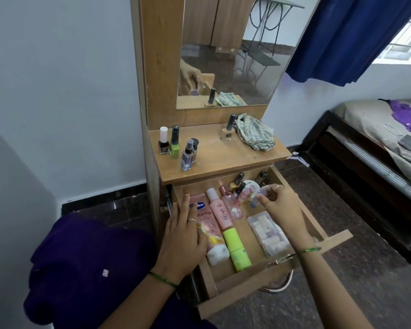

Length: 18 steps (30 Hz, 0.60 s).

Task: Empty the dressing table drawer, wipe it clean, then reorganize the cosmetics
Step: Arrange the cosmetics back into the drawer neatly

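Observation:
The dressing table drawer (254,276) stands pulled open and holds several cosmetics: a pink lotion tube (208,230), a pink bottle (220,211), a lime green bottle (236,249), a clear pouch (269,231) and small bottles at the back. My left hand (184,238) rests flat on the drawer's left edge and the lotion tube. My right hand (279,201) pinches a small clear bottle (259,197) just above the drawer's back right. On the table top (223,162) stand nail polish bottles (175,147), a perfume bottle (228,129) and a checked cloth (254,135).
A mirror (228,51) rises behind the table top. A bed (375,148) stands at the right, beneath a blue curtain (351,36). A white wall is to the left. My purple-clothed knee (88,276) is at the lower left. Dark floor lies right of the drawer.

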{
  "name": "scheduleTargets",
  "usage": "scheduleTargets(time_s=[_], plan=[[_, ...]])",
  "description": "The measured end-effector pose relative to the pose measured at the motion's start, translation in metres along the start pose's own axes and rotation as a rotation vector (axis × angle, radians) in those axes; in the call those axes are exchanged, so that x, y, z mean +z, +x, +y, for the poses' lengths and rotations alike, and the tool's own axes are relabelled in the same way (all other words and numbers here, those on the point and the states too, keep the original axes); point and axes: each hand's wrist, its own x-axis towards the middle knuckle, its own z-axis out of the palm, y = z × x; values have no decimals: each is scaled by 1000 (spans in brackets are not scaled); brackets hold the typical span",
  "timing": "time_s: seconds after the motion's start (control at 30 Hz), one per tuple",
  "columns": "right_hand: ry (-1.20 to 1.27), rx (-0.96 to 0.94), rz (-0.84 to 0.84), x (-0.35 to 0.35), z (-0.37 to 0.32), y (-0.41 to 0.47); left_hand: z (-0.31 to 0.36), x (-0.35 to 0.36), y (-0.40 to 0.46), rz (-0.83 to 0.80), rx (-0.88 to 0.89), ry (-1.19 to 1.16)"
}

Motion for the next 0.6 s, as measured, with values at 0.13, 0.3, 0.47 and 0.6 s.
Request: scheduleTargets(time_s=[0.13, 0.3, 0.47, 0.6], plan=[[-5, 25, -19, 14, 8, 4, -1, 2, 1, -9, -4, 4], [23, 19, -10, 20, 7, 7, -2, 2, 1, -2, -4, 8], [67, 27, 3, 24, 6, 7, -2, 2, 1, 3, 0, 3], [88, 50, 8, 26, 7, 7, -1, 2, 1, -10, -1, 12]])
